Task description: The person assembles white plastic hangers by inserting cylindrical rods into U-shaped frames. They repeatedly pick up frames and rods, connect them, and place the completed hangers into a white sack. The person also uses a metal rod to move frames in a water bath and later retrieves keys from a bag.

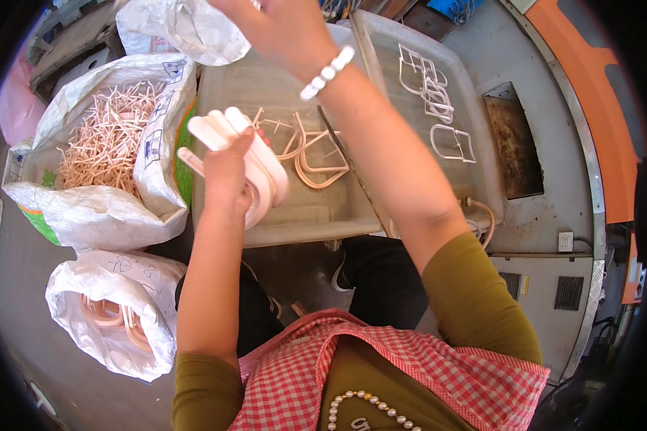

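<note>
My left hand [227, 168] grips a bunch of pale pink U-shaped plastic parts [274, 183], held above the near left part of a shallow, murky water tub [280, 233]. My right hand [277, 29] reaches to the top edge of the view, near a white woven sack [186, 32]. It is blurred and its fingers are partly cut off, so whether it holds anything is hidden. In the tub, past my left hand, lie several D-shaped plastic frames [323, 169] with thin sprues. A thin dark rod [350, 161] slants across the tub beneath my right forearm.
White D-shaped frames [453, 143] lie in the tub's right section [477, 178]. At left, an open woven sack [162, 215] holds cut plastic sprues [110, 140]. Below it, a smaller sack [162, 323] contains curved parts [105, 311]. A grey and orange machine [582, 108] stands at right.
</note>
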Tool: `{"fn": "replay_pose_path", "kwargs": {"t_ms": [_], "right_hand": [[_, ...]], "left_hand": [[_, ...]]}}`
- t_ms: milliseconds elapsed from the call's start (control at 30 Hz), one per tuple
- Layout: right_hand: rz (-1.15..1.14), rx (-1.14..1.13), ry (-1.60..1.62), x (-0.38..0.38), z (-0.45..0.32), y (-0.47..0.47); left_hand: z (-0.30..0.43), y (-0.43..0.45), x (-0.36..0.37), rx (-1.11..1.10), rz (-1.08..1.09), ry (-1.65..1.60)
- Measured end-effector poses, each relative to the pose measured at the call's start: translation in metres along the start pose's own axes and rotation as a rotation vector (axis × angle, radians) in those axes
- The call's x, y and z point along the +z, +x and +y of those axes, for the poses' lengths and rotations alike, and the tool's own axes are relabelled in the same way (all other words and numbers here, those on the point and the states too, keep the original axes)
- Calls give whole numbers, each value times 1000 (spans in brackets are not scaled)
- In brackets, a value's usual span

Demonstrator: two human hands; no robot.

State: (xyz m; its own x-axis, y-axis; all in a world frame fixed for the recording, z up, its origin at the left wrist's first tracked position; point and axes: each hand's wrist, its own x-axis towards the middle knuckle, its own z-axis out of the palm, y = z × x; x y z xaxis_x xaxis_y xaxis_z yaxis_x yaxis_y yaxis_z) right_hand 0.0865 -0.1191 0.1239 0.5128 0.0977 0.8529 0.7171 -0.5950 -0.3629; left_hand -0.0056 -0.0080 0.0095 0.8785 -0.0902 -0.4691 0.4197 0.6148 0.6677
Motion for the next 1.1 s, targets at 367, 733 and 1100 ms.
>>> {"fn": "replay_pose_path", "kwargs": {"t_ms": [367, 733, 1100], "right_hand": [[-832, 1462, -349, -2, 207, -313], [-289, 1649, 112, 32, 213, -332], [-145, 1395, 347, -123, 94, -225]], "left_hand": [[15, 20, -4, 65, 117, 29], [4, 40, -5, 24, 116, 129], [0, 26, -12, -207, -92, 97]]}}
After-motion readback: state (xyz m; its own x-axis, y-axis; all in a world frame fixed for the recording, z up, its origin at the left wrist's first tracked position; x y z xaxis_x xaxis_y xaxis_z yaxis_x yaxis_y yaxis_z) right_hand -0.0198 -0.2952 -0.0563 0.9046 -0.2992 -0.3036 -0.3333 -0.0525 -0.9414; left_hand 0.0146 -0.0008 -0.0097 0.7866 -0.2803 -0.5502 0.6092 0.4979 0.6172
